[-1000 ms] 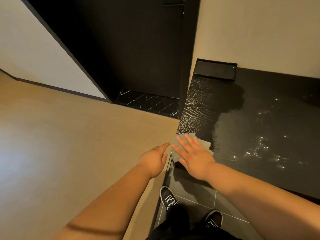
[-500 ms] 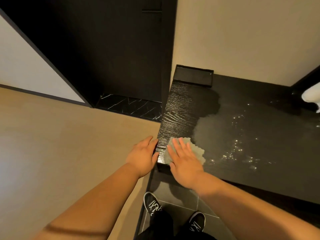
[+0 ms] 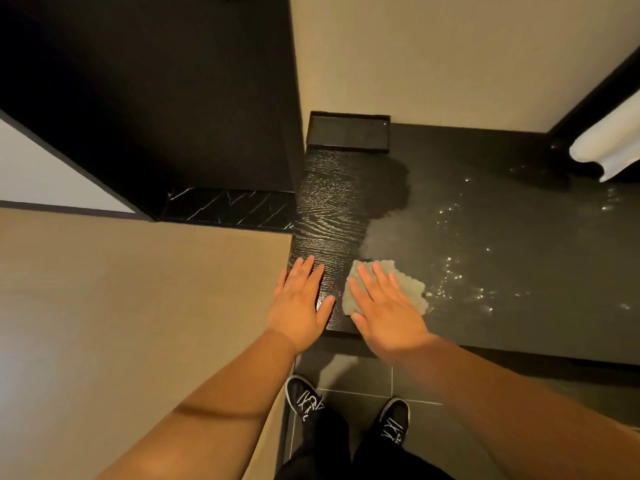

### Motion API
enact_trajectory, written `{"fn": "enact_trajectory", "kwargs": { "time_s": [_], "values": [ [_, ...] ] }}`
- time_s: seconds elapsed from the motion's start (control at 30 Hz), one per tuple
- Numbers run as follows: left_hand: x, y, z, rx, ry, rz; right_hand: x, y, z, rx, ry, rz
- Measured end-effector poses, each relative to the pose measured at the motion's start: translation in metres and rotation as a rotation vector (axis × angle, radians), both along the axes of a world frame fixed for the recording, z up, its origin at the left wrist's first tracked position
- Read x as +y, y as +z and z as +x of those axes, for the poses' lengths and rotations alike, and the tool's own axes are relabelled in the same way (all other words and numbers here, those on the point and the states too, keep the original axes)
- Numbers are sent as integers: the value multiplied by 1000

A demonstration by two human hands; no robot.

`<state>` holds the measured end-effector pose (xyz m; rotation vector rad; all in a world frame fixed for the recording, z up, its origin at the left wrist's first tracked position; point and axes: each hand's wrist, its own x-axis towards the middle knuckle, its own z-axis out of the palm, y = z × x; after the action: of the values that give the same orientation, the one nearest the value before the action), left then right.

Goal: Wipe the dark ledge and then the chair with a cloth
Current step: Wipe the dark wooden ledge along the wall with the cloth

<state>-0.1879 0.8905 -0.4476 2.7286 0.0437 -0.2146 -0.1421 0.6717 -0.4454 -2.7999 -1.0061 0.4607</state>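
**Both hands flat on dark ledge, cloth under the right**

Found right hand (image 3: pixel 384 306) laid palm-down on pale green cloth (image 3: pixel 407 284), fingers straight and slightly fanned, pressing it onto dark ledge (image 3: pixel 329 209) close to the front edge. Saw cloth crumpled, its scalloped edge poking out beyond the fingertips and off the little-finger side. Noted left hand (image 3: pixel 299 306) just beside the right, not touching it. Also palm-down, fingers straight and close together, resting bare on the wood grain at the ledge's near corner.

Logged glossy, clearly grained strip ahead of the left hand. Logged duller grey patch ahead of and outward from the right hand, flecked with bright glints. Spotted shallow black tray (image 3: pixel 348 133) well ahead of both hands, against the wall. Marked white roll (image 3: pixel 609 147) far off the right hand's outer side. Recorded two black shoes (image 3: pixel 304 398) with white laces on grey floor tiles (image 3: pixel 346 375), below the wrists.
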Motion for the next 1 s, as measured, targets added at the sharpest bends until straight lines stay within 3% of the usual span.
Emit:
{"fn": "enact_trajectory", "kwargs": {
  "time_s": [0.2,0.37,0.47,0.7,0.87,1.0],
  "values": [
    [-12,-4,10,-17,86,11,-18,-5,3,-5,202,94],
    [-17,-5,12,-38,125,28,-61,-3,4,-141,24,146],
    [-17,-6,13,-37,133,60,-41,-4,-9,-94,-79,46],
    [-26,-1,20,16,211,66,-59,-9,7,-86,266,-28],
    [-36,1,25,48,257,155,-100,-2,24,-106,-8,-71],
    [-38,-1,24,15,272,172,-72,-4,6,-116,-44,-18]
  ]
}}
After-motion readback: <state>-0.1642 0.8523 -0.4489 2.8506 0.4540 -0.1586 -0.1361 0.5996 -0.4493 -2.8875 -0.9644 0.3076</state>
